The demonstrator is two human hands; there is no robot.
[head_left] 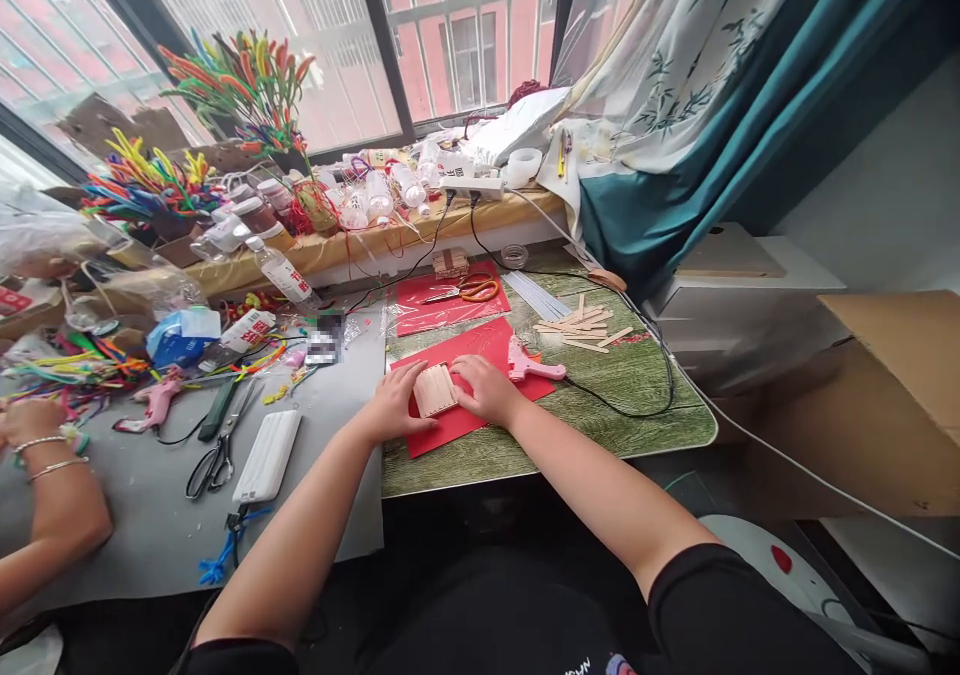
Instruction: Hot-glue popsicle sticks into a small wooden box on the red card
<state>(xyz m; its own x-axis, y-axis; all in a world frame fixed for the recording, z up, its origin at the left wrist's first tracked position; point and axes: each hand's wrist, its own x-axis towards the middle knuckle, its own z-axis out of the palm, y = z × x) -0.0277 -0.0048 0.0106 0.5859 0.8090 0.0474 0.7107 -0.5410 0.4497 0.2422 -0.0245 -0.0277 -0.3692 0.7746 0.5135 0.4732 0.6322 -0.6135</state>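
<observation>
A small square piece made of wooden craft sticks point(435, 392) lies on a red sheet point(435, 439) on the green table. My left hand point(397, 402) grips its left side, thumb at the near edge and fingers at the far edge. On the opposite side my right hand point(484, 391) has its fingers and thumb against the right edge. Just beyond my right hand a pink hot glue gun point(534, 363) rests partly on the red sheet. Loose craft sticks point(581, 324) lie in a spread pile to the right.
Orange-handled scissors point(476, 290) lie on a second red sheet behind. White glue sticks point(534, 295) are beside it. At left are black scissors point(216, 463), a white power bank point(268, 455), another pink glue gun point(154, 402) and another person's arm point(64, 500). A black cord point(630, 413) curves at right.
</observation>
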